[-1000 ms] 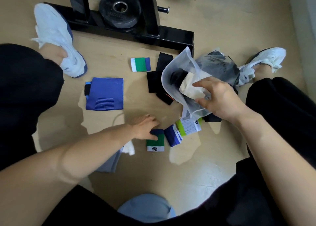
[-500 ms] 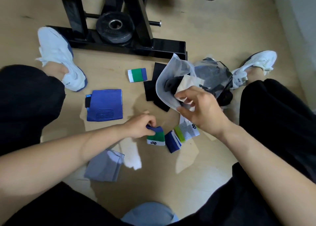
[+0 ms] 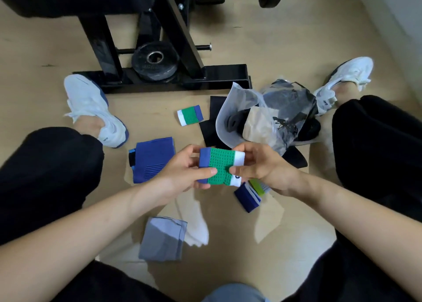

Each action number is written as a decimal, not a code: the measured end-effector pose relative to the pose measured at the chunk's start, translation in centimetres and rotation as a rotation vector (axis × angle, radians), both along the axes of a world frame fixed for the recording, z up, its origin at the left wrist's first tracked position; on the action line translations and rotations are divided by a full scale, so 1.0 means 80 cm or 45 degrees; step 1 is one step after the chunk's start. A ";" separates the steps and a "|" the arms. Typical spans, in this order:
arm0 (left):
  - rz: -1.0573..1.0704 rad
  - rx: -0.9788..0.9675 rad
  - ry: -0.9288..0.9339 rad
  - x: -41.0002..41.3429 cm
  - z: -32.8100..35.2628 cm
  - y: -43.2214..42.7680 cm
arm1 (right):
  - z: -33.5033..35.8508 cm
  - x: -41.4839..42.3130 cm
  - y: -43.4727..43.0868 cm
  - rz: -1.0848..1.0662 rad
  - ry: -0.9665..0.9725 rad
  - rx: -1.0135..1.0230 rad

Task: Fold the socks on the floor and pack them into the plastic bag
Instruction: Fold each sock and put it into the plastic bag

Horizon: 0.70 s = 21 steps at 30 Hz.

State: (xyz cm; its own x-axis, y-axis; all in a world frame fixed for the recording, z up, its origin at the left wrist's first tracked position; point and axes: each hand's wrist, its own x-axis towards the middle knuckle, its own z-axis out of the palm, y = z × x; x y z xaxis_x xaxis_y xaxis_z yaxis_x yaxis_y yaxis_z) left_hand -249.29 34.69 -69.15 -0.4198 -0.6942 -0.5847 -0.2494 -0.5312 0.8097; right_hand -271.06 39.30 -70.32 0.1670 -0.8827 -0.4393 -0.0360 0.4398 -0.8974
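Note:
Both hands hold a folded green sock (image 3: 221, 164) with a blue and a white band above the floor. My left hand (image 3: 185, 171) pinches its blue end and my right hand (image 3: 258, 164) pinches its white end. Just behind lies the translucent plastic bag (image 3: 230, 110), mouth open, with beige and dark socks inside. A matching green sock (image 3: 190, 115) lies on the floor beyond. A blue folded sock (image 3: 153, 160) lies at left, a grey one (image 3: 162, 239) near me, a white one (image 3: 196, 221) beside it, and a navy and lime pair (image 3: 250, 195) under my right hand.
A black weight bench frame (image 3: 173, 78) with a weight plate (image 3: 155, 61) stands at the back. My white shoes (image 3: 91, 110) (image 3: 342, 78) and black trouser legs flank the work area. Black socks (image 3: 209, 128) lie under the bag. The floor is beige.
My left hand picked the green sock up off the floor. My right hand left the bag's mouth and took the sock's other end. The camera tilted upward.

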 end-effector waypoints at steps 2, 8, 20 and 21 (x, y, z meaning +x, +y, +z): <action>-0.026 -0.003 0.040 -0.008 0.006 -0.004 | 0.005 0.000 -0.002 -0.087 -0.030 -0.013; -0.098 -0.145 0.104 -0.012 0.018 -0.016 | 0.018 -0.005 -0.009 -0.146 -0.052 -0.067; 0.066 -0.067 0.280 -0.009 0.014 -0.020 | 0.027 -0.001 -0.007 -0.113 -0.358 -0.099; 0.060 -0.045 0.307 -0.008 0.014 -0.021 | 0.028 -0.001 -0.007 -0.122 -0.362 -0.100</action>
